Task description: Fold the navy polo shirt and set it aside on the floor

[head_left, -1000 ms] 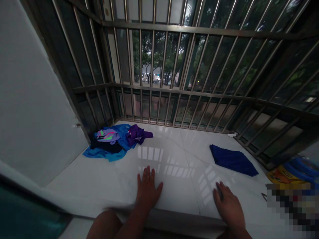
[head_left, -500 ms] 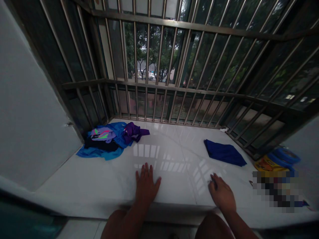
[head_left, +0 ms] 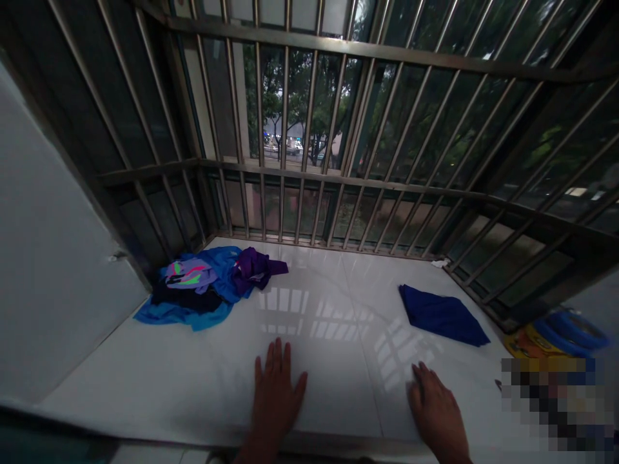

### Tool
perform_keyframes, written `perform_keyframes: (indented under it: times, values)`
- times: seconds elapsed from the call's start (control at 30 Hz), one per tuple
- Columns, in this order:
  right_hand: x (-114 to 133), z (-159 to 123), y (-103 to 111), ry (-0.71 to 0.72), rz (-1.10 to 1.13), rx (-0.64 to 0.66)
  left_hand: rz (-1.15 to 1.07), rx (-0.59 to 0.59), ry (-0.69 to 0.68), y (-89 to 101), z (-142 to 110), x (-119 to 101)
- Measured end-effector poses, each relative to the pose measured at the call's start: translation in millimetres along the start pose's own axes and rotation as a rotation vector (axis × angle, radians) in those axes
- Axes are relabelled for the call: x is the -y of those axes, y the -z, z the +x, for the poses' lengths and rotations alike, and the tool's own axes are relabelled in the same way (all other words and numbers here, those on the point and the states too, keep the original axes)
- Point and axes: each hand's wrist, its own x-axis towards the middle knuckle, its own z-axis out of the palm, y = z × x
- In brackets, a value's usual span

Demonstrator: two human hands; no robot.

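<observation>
Two bare hands rest empty on a white tile ledge (head_left: 145,367): the left hand (head_left: 278,396) lies flat with fingers spread, and the right hand (head_left: 435,409) is open, lightly curled. Ahead of it lies a folded navy cloth (head_left: 442,316), soft, light, easily pinched at its edge. A loose heap of clothes (head_left: 203,287) fills the far left corner.

Head-worn view facing forward and down, close above the bare left hand (head_left: 278,399) and bare right hand (head_left: 438,412) at lower centre, toward grey steel window bars (head_left: 285,96) across the upper frame.
</observation>
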Motion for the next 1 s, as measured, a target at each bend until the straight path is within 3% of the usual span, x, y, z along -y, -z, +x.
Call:
perform_keyframes:
  times: [0.23,0.33,0.43,0.6,0.7,0.8,0.9,1.0]
  values:
    - [12,13,22,-0.005,-0.006,0.027,-0.017,0.1,0.003,27.9,12,-1]
    - [17,13,27,-0.031,-0.008,0.045,-0.133,0.127,0.058,42.6,30,8]
    - [17,13,24,-0.029,-0.009,0.018,-0.275,0.091,0.131,57.1,75,21]
    - [6,10,7,0.001,0.008,-0.051,-0.303,-0.041,0.273,66.0,178,40]
    - [0,5,3,0.018,0.017,-0.068,-0.339,-0.093,0.427,60.1,229,49]
    - [-2,10,6,-0.033,0.037,-0.033,-0.438,-0.114,0.461,43.7,262,42]
    - [16,46,13,-0.082,0.221,0.077,-0.649,-0.04,0.314,15.9,275,12]
    - [66,115,17,0.096,0.459,0.105,-0.906,0.15,0.114,-13.4,269,-22]
